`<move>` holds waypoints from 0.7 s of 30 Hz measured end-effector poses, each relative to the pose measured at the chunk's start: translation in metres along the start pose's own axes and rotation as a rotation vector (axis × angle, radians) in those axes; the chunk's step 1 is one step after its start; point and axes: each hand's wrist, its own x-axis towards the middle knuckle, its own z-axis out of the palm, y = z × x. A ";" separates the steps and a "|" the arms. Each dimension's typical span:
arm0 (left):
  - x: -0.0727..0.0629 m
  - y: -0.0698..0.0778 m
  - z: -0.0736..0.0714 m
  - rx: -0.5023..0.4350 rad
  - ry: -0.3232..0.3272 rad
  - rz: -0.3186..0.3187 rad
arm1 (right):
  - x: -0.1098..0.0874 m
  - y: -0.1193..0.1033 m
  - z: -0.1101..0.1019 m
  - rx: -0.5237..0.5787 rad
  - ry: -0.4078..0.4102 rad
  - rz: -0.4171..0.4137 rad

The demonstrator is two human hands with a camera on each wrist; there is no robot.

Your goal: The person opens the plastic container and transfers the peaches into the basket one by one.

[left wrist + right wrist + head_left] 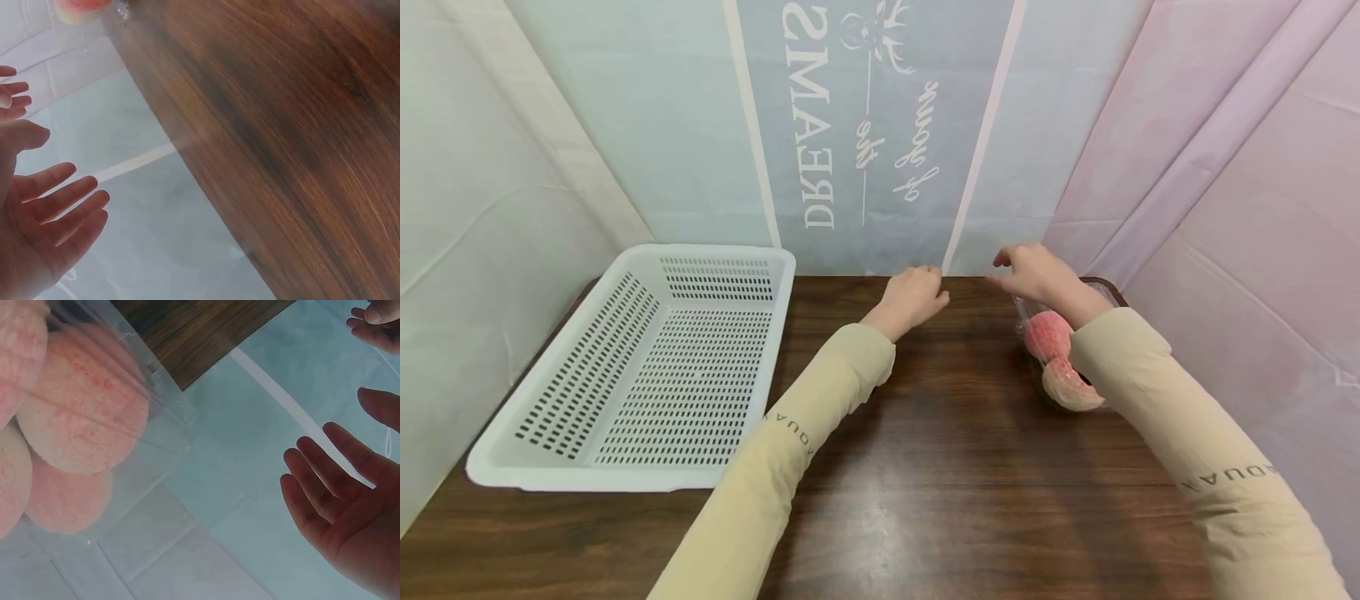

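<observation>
The person's left hand (912,297) hovers near the far edge of the brown wooden table (970,492), its grip released — the fingers slightly bent around nothing. The right hand (1036,273) is likewise free, palm and fingers loosely spread in the right wrist view, apart from the clear plastic container (150,464). That container, holding pink, peach-like fruits (1048,337), sits at the table's far right, partly hidden beneath the right forearm. A white perforated basket (778,333) stands on the left — behind it hangs pale cloth (880,125) with mirrored lettering.
</observation>
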 end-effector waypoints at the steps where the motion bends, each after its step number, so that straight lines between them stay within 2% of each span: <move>1: 0.000 0.001 0.001 -0.004 0.008 0.004 | -0.001 0.001 0.000 -0.006 0.002 -0.005; 16: -0.004 0.016 0.004 -0.005 0.050 0.065 | -0.018 0.014 0.000 -0.042 0.012 -0.032; 21: -0.006 0.023 0.005 -0.012 0.041 0.086 | -0.025 0.019 -0.002 -0.031 0.019 -0.041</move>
